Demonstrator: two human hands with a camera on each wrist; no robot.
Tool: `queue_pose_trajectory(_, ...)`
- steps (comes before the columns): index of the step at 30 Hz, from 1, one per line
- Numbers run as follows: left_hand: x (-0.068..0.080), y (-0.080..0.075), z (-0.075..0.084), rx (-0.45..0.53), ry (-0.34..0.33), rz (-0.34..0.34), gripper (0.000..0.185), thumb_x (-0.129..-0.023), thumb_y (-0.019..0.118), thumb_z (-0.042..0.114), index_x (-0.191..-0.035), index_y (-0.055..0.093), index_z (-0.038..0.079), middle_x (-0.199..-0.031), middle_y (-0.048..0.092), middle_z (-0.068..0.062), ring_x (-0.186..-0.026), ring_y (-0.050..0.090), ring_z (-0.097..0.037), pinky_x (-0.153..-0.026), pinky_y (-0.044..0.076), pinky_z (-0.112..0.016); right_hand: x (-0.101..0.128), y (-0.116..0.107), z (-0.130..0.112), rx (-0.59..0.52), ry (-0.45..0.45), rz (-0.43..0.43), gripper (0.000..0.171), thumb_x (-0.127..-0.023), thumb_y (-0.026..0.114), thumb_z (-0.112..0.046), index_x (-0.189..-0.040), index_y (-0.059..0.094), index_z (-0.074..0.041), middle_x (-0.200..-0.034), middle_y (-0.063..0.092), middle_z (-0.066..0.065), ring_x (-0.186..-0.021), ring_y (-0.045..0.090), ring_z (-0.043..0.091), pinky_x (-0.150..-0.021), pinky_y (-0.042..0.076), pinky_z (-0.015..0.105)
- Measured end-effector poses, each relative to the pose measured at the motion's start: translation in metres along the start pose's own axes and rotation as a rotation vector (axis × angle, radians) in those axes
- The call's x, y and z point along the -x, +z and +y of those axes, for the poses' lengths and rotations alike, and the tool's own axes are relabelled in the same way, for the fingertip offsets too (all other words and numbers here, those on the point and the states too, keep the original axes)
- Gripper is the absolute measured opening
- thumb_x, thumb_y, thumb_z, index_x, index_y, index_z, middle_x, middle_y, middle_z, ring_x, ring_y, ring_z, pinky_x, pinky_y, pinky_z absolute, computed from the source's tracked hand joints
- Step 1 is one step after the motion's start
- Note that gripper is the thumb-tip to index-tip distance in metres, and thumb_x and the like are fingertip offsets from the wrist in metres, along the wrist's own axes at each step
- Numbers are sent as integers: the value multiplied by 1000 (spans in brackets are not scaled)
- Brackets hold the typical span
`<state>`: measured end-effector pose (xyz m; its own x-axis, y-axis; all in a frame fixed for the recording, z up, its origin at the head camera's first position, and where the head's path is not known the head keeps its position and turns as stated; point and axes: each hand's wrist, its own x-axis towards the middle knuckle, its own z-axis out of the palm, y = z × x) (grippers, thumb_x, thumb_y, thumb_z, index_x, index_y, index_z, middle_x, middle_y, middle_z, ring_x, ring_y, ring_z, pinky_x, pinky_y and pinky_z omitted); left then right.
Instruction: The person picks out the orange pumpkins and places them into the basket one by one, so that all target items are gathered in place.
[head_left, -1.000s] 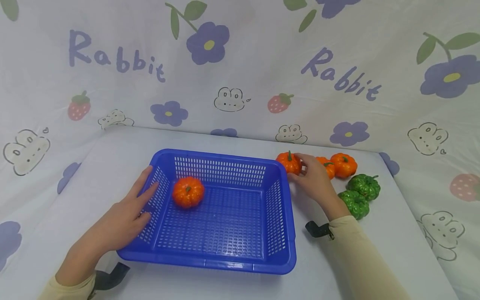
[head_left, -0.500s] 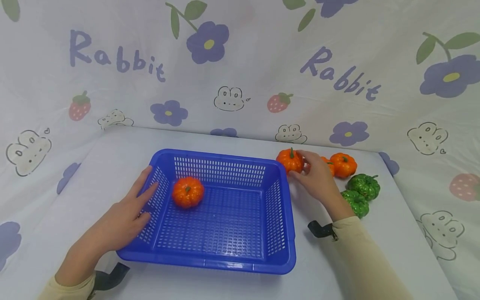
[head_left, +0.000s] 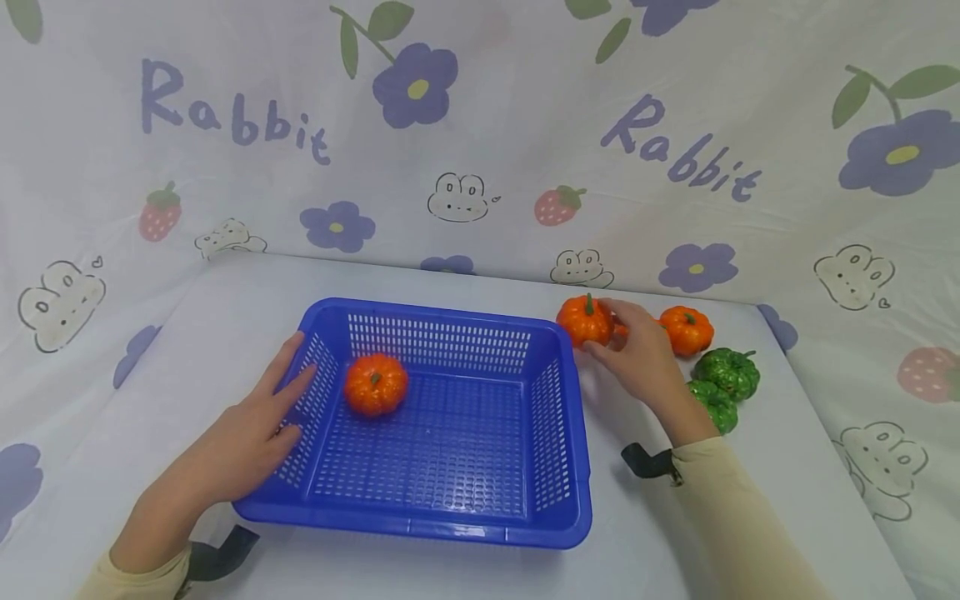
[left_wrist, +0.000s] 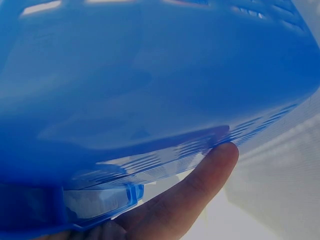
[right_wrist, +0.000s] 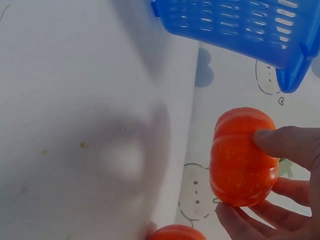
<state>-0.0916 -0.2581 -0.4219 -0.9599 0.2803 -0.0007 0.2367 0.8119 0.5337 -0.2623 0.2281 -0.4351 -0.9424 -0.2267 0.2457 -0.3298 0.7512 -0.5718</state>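
Note:
My right hand (head_left: 641,354) holds an orange toy pumpkin (head_left: 585,322) with a green stem, just beyond the basket's back right corner. In the right wrist view, the thumb lies on one side of this pumpkin (right_wrist: 242,157) and the fingers on the other, with the patterned cloth behind it. My left hand (head_left: 232,442) grips the left rim of the blue plastic basket (head_left: 420,533). The left wrist view has one finger (left_wrist: 200,190) against the basket's outer wall (left_wrist: 150,75). Inside the basket, toward its back left, sits another orange pumpkin (head_left: 377,384).
Right of the basket, an orange pumpkin (head_left: 686,331) and two green pumpkins (head_left: 727,374) stand on the white table (head_left: 795,467). One more orange pumpkin (head_left: 621,332) is mostly hidden behind my right hand. A patterned cloth (head_left: 495,142) hangs behind the table.
My right hand has shifted slightly right and up with the orange pumpkin, which looks a little larger and higher. The left hand and basket have stayed put.

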Motion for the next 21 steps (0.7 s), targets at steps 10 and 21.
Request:
queue_pose_trajectory(10,0,0,-1,2,11,7,68,-105,58,5,-167,32,-5,-182,-12,-11,-143,50,-55,-109,47,-66,4,-4,-6,7,-9,7,67,-97,83,-14,-157,54,-3,-154,56,23,-138,55,43,-105,56,60)
queue_pose_trajectory(21,0,0,-1,2,9,7,68,-105,58,5,-167,32,-5,-181,-13,-11,-143,50,-55,-109,46,-66,6,-13,-11,39,-10,11,69,-96,84,-17,-157,54,-2,-152,57,25,-140,52,45,-111,50,64)
